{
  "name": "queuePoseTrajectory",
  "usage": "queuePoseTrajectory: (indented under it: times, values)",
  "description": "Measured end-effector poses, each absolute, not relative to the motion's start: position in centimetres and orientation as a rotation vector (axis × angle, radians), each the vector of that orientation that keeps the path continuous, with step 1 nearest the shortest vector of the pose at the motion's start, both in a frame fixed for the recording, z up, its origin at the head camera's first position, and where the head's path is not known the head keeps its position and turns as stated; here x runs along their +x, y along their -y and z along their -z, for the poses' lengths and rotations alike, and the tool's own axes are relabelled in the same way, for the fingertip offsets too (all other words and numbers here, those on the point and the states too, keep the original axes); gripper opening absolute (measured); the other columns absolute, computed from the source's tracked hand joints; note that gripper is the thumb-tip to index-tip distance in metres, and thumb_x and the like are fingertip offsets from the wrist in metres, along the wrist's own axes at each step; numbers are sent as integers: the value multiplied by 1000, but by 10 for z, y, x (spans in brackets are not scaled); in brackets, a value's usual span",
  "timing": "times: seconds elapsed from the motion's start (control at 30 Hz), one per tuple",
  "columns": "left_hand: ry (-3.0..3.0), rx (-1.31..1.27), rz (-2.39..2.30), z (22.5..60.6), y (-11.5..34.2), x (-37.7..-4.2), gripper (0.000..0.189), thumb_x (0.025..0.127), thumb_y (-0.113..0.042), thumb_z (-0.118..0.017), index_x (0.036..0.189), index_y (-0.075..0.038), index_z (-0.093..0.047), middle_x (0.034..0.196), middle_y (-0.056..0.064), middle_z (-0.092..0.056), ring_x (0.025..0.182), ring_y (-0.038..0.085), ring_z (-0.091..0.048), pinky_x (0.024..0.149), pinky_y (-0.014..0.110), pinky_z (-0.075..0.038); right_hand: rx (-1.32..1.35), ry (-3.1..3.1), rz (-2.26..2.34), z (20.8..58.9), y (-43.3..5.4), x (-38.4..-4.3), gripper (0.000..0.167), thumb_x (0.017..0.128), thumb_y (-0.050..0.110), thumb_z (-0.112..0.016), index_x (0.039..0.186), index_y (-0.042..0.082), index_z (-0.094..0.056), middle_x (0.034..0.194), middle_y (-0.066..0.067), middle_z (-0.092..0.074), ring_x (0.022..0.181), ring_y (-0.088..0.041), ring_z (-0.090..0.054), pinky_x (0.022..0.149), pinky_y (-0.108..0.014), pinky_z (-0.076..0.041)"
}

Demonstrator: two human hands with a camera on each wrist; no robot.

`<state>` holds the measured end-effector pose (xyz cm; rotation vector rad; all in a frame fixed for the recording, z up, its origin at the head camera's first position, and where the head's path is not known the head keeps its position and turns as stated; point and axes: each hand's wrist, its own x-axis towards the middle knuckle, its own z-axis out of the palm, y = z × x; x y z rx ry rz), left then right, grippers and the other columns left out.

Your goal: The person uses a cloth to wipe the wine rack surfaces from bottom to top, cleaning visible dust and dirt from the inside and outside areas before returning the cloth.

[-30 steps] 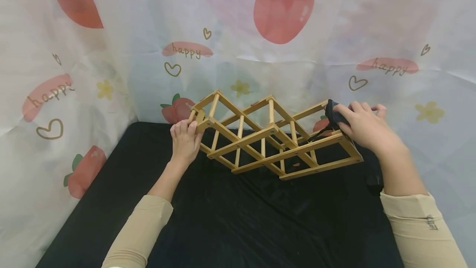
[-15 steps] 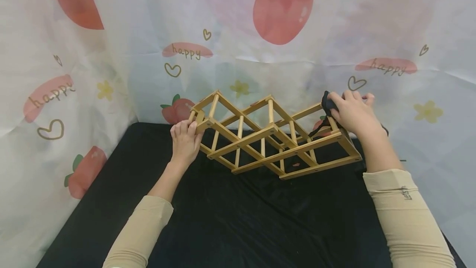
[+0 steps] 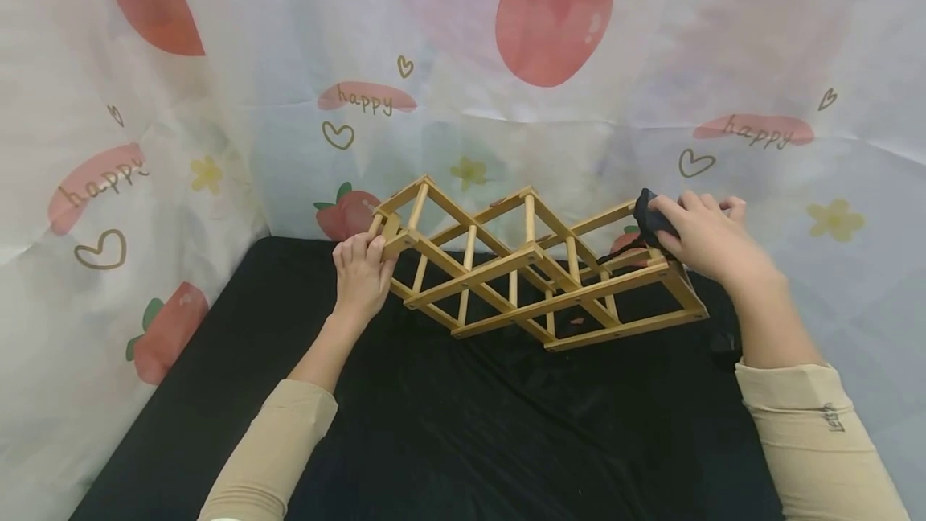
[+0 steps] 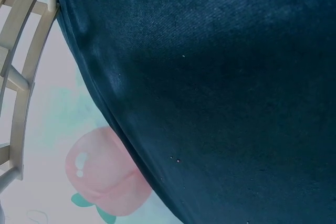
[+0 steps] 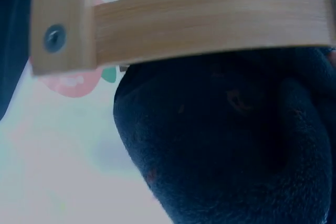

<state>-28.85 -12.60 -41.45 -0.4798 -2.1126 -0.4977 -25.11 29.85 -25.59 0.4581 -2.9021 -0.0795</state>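
A folding wooden lattice rack (image 3: pixel 530 218) of slats and round dowels spans the middle of the head view, tilted above the black cloth-covered table. At its left end my left hand (image 3: pixel 359 276) grips a corner. My right hand (image 3: pixel 712 235) holds a dark, fuzzy cloth (image 3: pixel 651 219) against the top of the right end. Seen from the right wrist, the bunched cloth (image 5: pixel 210 145) hangs behind a pale slat (image 5: pixel 210 24) with a metal screw beside it. Slats of the rack (image 4: pixel 25 108) show at the left edge of the left wrist view; the hand itself is outside that view.
Black fabric (image 3: pixel 506 432) covers the table, slightly wrinkled. White curtains (image 3: pixel 448 6) printed with fruit, hearts and "happy" rise behind it and along the left side. Part of the dark cloth trails through the rack's right section.
My right hand slid left and up with the cloth along the rack's right end, then came back to the right. My left hand and the rack stay nearly still.
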Motion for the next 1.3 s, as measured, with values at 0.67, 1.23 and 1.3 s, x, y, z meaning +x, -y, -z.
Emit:
queuePoseTrajectory:
  times: [0.67,1.23,1.3]
  values:
    - [2127,-538,404,410,130,-275,43,96,-46,-27,95,-5,-39,94,13,-36,89,32,-34,78,45,-26,293,2405,-142,249,-315,-201,35,83,0,-59,114,3,-43,95,-29,-37,91,-50,-33,89,-62,-5]
    - [2122,-492,450,404,115,-232,33,94,-35,-46,82,-5,-42,95,14,-37,87,32,-35,75,46,-27,145,2320,-239,264,-320,-152,34,83,-2,-59,114,-1,-45,101,-34,-39,95,-52,-33,92,-60,-5]
    - [2126,-465,459,404,111,-226,31,92,-33,-50,83,-5,-42,94,15,-37,86,32,-35,75,46,-26,116,2347,-256,265,-320,-148,34,84,-2,-58,115,-1,-44,102,-34,-38,97,-53,-32,93,-60,-2]
